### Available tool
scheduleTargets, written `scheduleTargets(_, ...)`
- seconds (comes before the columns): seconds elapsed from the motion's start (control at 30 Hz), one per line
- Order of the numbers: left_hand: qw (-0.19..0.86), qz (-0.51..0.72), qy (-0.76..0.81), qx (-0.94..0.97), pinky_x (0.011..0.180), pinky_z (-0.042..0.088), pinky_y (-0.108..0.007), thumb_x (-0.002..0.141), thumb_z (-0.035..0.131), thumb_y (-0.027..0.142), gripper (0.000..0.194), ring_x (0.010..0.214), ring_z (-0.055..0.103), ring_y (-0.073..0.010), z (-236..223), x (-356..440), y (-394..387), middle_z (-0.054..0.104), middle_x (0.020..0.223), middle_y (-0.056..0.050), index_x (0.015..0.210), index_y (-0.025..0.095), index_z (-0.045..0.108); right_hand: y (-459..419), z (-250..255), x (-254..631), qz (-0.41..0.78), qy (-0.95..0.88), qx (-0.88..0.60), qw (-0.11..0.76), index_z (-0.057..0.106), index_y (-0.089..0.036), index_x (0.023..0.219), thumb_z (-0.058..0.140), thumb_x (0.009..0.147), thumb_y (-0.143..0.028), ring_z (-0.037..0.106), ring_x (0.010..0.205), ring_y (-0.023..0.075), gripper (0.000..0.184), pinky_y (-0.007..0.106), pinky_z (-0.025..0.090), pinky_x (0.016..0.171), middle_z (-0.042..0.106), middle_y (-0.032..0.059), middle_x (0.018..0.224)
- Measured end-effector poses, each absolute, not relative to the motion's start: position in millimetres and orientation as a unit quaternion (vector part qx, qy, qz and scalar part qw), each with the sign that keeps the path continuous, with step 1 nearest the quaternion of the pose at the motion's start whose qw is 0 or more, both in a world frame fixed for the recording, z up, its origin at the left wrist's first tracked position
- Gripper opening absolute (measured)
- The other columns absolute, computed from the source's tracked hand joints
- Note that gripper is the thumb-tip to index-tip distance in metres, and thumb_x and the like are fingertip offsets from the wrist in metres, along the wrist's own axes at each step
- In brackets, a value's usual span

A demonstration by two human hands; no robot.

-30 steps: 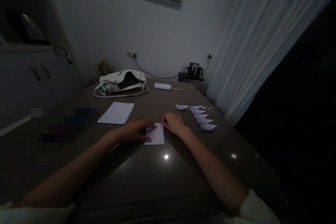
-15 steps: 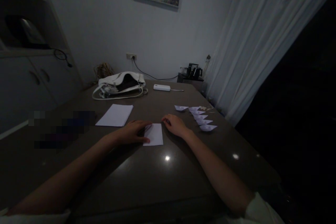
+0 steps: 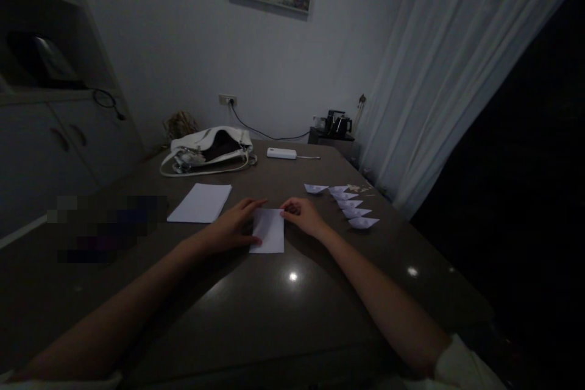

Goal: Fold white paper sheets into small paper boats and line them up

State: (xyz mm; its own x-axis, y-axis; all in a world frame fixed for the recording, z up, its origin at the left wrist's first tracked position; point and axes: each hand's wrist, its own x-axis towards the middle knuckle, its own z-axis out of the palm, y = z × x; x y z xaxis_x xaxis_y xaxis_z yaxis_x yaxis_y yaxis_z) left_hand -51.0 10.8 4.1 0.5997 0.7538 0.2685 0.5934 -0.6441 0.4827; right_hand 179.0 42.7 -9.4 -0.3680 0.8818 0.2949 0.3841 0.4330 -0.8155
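Note:
A small white sheet of folded paper (image 3: 270, 233) lies on the dark table in front of me. My left hand (image 3: 234, 225) is at its left side, fingers spread, with the thumb resting on the lower left part and the index finger by the top left corner. At the top right corner, my right hand (image 3: 302, 217) has its thumb and fingers pinched on the paper's edge. Several folded paper boats (image 3: 356, 213) stand to the right of that hand. A stack of white paper (image 3: 201, 203) lies beyond my left hand.
A white handbag (image 3: 210, 146) sits at the table's back left. Near the far edge is a white power bank (image 3: 281, 153) with a short cable. Small scraps (image 3: 359, 188) lie behind the boats. A black kettle (image 3: 340, 127) stands past the table, beside a white curtain (image 3: 397, 97).
The paper's top edge now reaches farther from me, so the sheet looks taller. My right hand has closed on its top right corner, and my left index finger has shifted forward.

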Motion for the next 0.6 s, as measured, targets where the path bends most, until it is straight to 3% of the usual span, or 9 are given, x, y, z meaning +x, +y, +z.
scheduleTargets(0.13,0.247,0.320,0.454,0.794,0.089,0.046,-0.042,0.073,0.061,0.053,0.075,0.107,0.054,-0.0278,5.9,-48.8,12.7,0.051,0.124,-0.013,0.134,0.017,0.037,43.9,-11.0,173.1,0.424,-0.701,-0.388,0.422,0.062,-0.013,0.079,0.068,0.068,-0.028,0.060,0.068,0.0127,0.020,0.026,0.048,0.068,0.067,0.0037,0.076)
scheduleTargets(0.23,0.368,0.327,0.456,0.741,0.078,0.049,-0.035,0.076,0.056,0.057,0.056,0.090,0.062,-0.0255,6.9,-48.9,15.7,0.066,0.103,-0.011,0.109,0.012,0.060,41.6,-10.7,169.5,0.463,-0.657,-0.376,0.462,0.063,-0.014,0.081,0.071,0.065,-0.034,0.061,0.068,0.0133,0.027,0.025,0.048,0.065,0.067,0.0043,0.078)
scheduleTargets(0.3,0.419,0.339,0.452,0.711,0.072,0.049,-0.032,0.074,0.059,0.056,0.049,0.082,0.063,-0.0239,7.2,-49.6,17.3,0.069,0.091,-0.008,0.094,0.012,0.065,39.7,-10.5,168.6,0.478,-0.634,-0.373,0.481,0.064,-0.015,0.087,0.071,0.064,-0.036,0.060,0.066,0.0125,0.032,0.024,0.047,0.062,0.067,0.0035,0.078)
scheduleTargets(0.4,0.425,0.384,0.469,0.673,0.064,0.047,-0.027,0.071,0.064,0.052,0.043,0.073,0.062,-0.0206,6.7,-51.5,18.6,0.069,0.081,-0.005,0.088,0.013,0.066,37.5,-11.5,168.7,0.517,-0.631,-0.368,0.446,0.064,-0.014,0.090,0.072,0.063,-0.037,0.058,0.060,0.0108,0.036,0.023,0.046,0.059,0.066,0.0011,0.071)
scheduleTargets(0.5,0.391,0.396,0.477,0.679,0.056,0.042,-0.024,0.073,0.063,0.049,0.038,0.064,0.059,-0.0167,5.7,-53.6,19.1,0.065,0.070,-0.002,0.080,0.013,0.064,36.5,-14.4,168.3,0.554,-0.648,-0.361,0.377,0.063,-0.012,0.080,0.074,0.060,-0.038,0.055,0.052,0.0091,0.034,0.022,0.043,0.054,0.063,-0.0008,0.060)
scheduleTargets(0.6,0.366,0.388,0.477,0.698,0.052,0.038,-0.023,0.075,0.061,0.049,0.036,0.059,0.054,-0.0142,5.7,-54.1,18.9,0.060,0.064,0.000,0.074,0.013,0.062,36.8,-17.0,167.0,0.563,-0.654,-0.353,0.361,0.062,-0.012,0.074,0.075,0.059,-0.037,0.054,0.050,0.0082,0.032,0.020,0.041,0.051,0.062,-0.0012,0.058)
